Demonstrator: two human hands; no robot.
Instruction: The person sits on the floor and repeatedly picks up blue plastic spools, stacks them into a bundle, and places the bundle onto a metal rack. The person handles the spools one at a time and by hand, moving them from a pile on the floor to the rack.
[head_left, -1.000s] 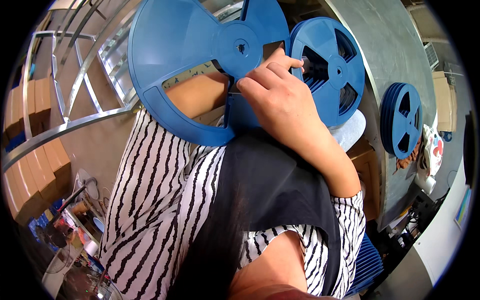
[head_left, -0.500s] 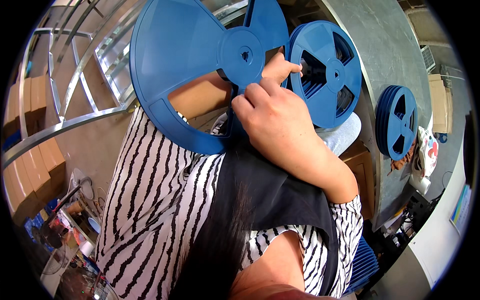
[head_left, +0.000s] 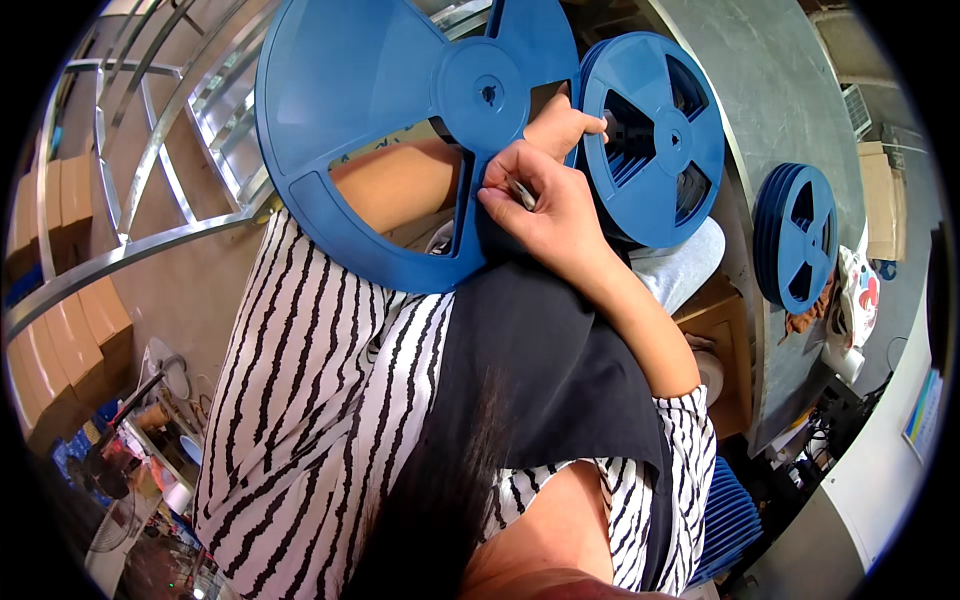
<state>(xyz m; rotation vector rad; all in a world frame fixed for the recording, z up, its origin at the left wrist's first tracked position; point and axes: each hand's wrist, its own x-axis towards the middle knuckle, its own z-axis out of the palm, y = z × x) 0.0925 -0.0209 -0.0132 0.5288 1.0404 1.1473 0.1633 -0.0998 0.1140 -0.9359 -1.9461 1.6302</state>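
A large blue reel point(head_left: 350, 70) with open cutouts stands tilted at my lap. My left forearm runs behind it and shows through a cutout. My left hand point(head_left: 556, 128) comes out at the reel's right side, a finger up and another stretched toward the smaller blue reels point(head_left: 655, 140); its other fingers are hidden. In front of the large reel's lower right part, my right hand point(head_left: 545, 200) is closed on a slim silvery thing point(head_left: 520, 192), too small to name. Dark coils show inside the smaller reels' cutouts.
On the grey worktop point(head_left: 765, 80) to the right stand more blue reels point(head_left: 797, 238), beside a white plastic bag point(head_left: 858, 285). A metal frame point(head_left: 150, 180) and cardboard boxes point(head_left: 65, 345) are at the left. Several blue discs point(head_left: 728, 525) lie low on the right.
My right hand has turned, so the slim silvery thing now shows between its fingers. The large reel has shifted slightly upward. My left hand has hardly moved.
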